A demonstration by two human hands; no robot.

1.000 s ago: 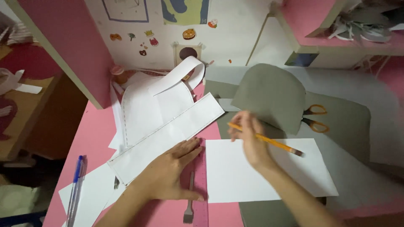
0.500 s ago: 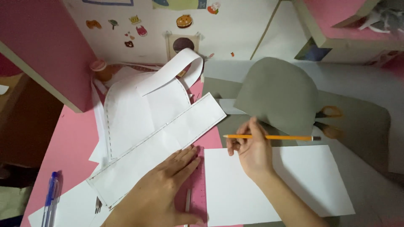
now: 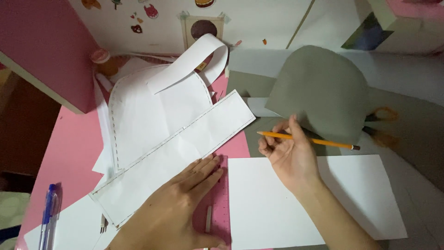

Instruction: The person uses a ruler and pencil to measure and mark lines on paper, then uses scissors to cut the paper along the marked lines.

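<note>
Two hands work beside the blank white sheet (image 3: 296, 203). Your right hand (image 3: 289, 155), just above the sheet's top edge, pinches an orange pencil (image 3: 307, 140) lying level, tip toward the long paper strip (image 3: 178, 155). Your left hand (image 3: 178, 203) lies flat, fingers spread, on that strip's lower end, left of the sheet. What look like scissors (image 3: 377, 125) sit half hidden under grey card (image 3: 319, 95).

Only one view is given, taken from a camera worn on the head. The pink counter (image 3: 69, 153) is looked down on steeply and from close by, toward the wall (image 3: 259, 23) at the far edge. Both forearms are seen entering from the bottom edge. No second view is offered for overlap.
</note>
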